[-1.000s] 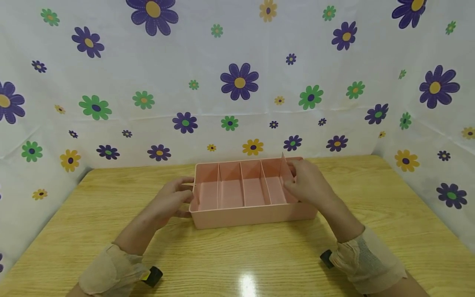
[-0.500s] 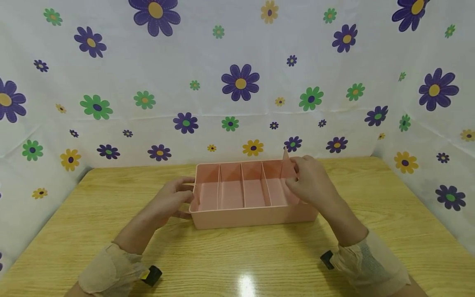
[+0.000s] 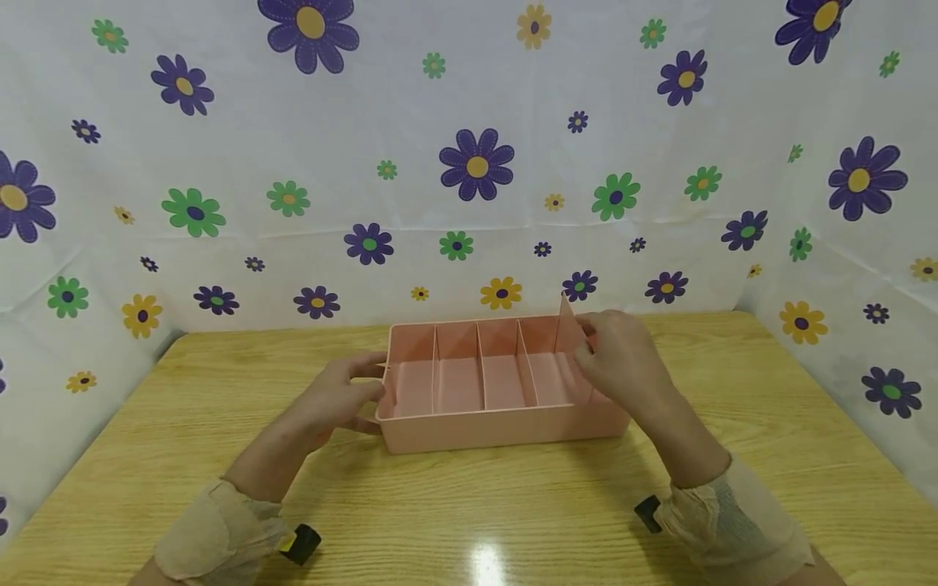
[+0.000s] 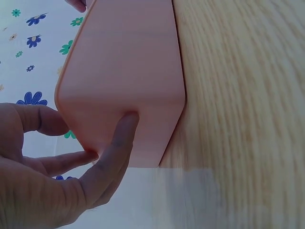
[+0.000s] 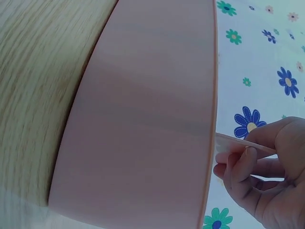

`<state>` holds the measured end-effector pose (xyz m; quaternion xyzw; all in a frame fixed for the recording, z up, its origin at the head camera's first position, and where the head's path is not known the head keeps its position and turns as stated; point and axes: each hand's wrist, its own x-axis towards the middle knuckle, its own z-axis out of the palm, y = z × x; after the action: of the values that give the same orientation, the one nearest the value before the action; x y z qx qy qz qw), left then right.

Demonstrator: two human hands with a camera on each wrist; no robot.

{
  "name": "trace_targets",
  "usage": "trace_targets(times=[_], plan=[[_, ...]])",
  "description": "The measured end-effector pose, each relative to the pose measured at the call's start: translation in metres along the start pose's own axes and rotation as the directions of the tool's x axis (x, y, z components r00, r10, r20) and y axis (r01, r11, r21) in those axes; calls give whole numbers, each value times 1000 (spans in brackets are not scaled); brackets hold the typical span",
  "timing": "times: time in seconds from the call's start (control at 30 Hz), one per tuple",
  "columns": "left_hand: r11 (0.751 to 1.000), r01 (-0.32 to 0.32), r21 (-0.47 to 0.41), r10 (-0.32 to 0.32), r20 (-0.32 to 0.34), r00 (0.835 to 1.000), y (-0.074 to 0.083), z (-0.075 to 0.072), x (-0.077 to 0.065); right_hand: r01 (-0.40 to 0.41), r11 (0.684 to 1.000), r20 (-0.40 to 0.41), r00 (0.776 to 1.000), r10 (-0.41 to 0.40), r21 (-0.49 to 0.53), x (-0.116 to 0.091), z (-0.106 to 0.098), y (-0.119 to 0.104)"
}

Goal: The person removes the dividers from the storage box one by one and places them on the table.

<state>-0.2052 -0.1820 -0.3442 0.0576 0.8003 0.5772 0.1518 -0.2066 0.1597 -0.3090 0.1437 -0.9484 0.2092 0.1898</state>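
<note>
A long pink divided storage box (image 3: 469, 431) lies across the table, with thin upright dividers splitting it into several compartments. At its left end my left hand (image 3: 339, 395) holds the end wall; in the left wrist view the fingers (image 4: 112, 150) press its outside and the thumb is by the rim. My right hand (image 3: 623, 354) is over the right end and pinches a loose-looking divider (image 3: 567, 330), which stands tilted, its far corner above the rim. In the right wrist view the divider (image 5: 238, 140) sits between thumb and fingers. The rightmost compartment is mostly hidden by that hand.
The box rests on a wood-grain table (image 3: 440, 505) near its back edge. A white cloth (image 3: 410, 114) printed with flowers hangs behind and at both sides. Beige wraps (image 3: 227, 533) with small black devices (image 3: 300, 544) cover both wrists.
The right hand and the divider it pinches have shifted slightly to the right, and the divider's far corner rose a little. The left hand and box stay nearly in place.
</note>
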Motion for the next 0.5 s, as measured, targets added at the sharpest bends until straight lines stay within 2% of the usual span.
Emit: trace_targets(times=[0.23, 0.5], plan=[[1000, 21, 0, -21, -18, 1000, 1, 0, -1, 15, 999, -28, 999, -16, -29, -2, 2, -1], [1000, 15, -4, -16, -24, 1000, 1, 2, -1, 63, 995, -91, 993, -70, -77, -9, 6, -6]])
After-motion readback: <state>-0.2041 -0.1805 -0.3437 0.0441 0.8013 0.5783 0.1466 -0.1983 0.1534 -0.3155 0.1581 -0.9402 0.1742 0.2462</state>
